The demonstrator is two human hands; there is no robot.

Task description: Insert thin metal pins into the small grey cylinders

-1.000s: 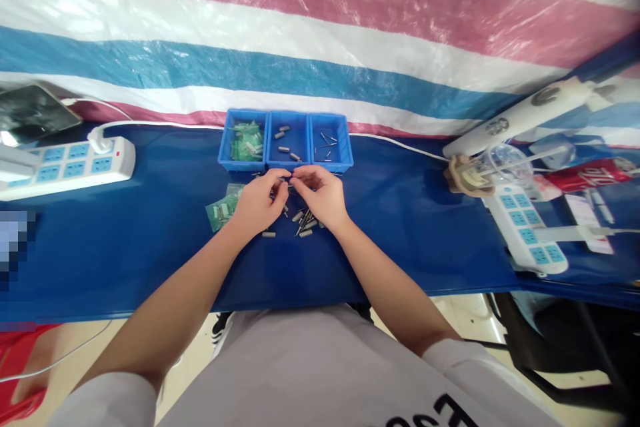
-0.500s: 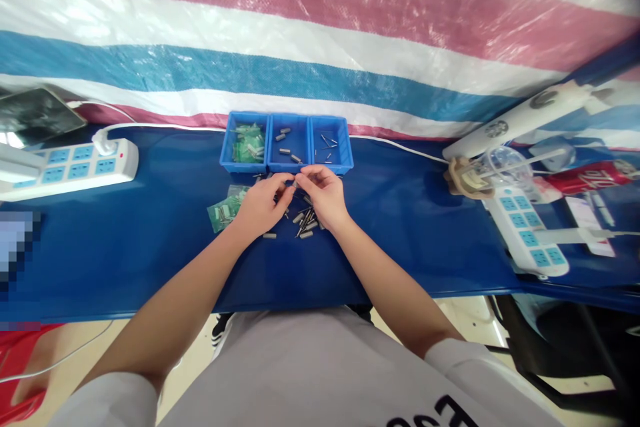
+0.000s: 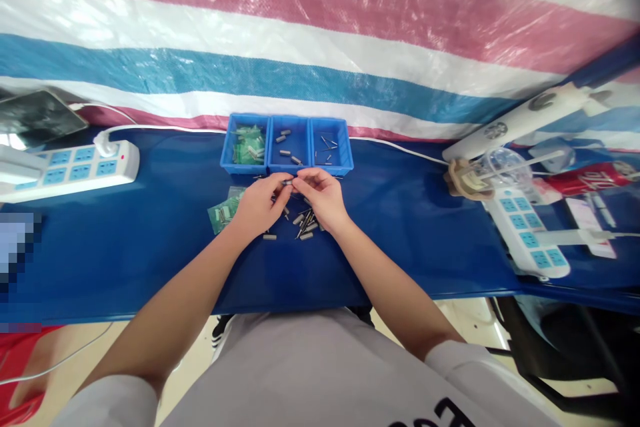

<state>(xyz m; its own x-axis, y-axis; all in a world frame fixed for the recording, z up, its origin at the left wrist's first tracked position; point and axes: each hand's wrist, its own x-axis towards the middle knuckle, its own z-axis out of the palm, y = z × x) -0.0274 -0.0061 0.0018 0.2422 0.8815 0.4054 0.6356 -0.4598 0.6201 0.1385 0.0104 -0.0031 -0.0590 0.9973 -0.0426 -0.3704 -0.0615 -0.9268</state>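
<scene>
Between my fingertips, over the pile in front of the bins, is a small metal cylinder (image 3: 287,182). My left hand (image 3: 261,205) pinches its left end, and the thumb and fingers of my right hand (image 3: 324,199) close on its right end. Under and between the hands lie loose grey cylinders (image 3: 307,235) and thin metal pins (image 3: 305,221), partly hidden by my fingers. Beside my left wrist rests a green-tinted plastic bag (image 3: 220,215) with cylinders inside. One single cylinder (image 3: 270,237) lies nearer to me.
Three joined blue bins stand behind my hands: the left bin (image 3: 225,159) with green bags, the middle bin (image 3: 295,125) with several cylinders, the right bin (image 3: 345,147) with thin pins. Power strips (image 3: 131,161) sit left and right. A red can (image 3: 585,178) and plastic cup stand right.
My fingertips have shifted slightly, and the metal cylinder between them now shows more plainly, lying roughly level. The bins and the loose parts remain in place.
</scene>
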